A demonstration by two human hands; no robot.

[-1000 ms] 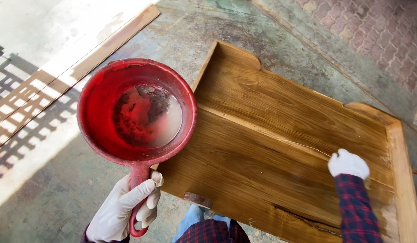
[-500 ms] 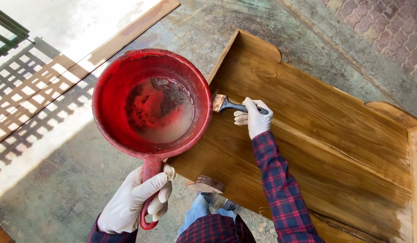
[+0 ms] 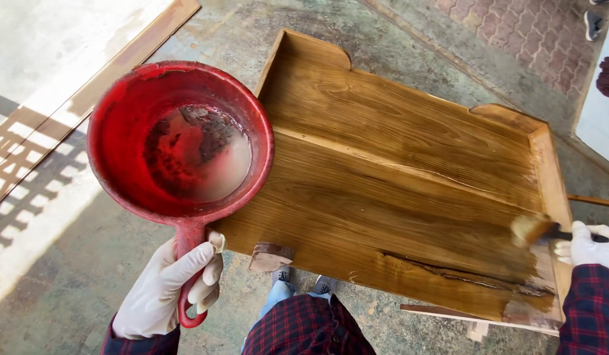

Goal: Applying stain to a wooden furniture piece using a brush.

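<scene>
Left hand (image 3: 163, 289), lower left, fingers wrapped round the red scoop (image 3: 179, 141) handle; right hand (image 3: 588, 246), far right, grips a paintbrush (image 3: 538, 229) on the wooden panel (image 3: 396, 190).

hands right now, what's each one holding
Left hand: closed on the red ladle's handle.
Right hand: closed on the paintbrush.

A single head-worn camera looks steeply down from above the person's own body, close enough that the gloved left hand (image 3: 166, 289) and right hand (image 3: 590, 248) enter at the bottom and right edges. It faces forward over the wooden panel (image 3: 396, 190) to the concrete floor (image 3: 68, 263), with brick paving (image 3: 515, 33) at the top. No second view shares this scene.
</scene>
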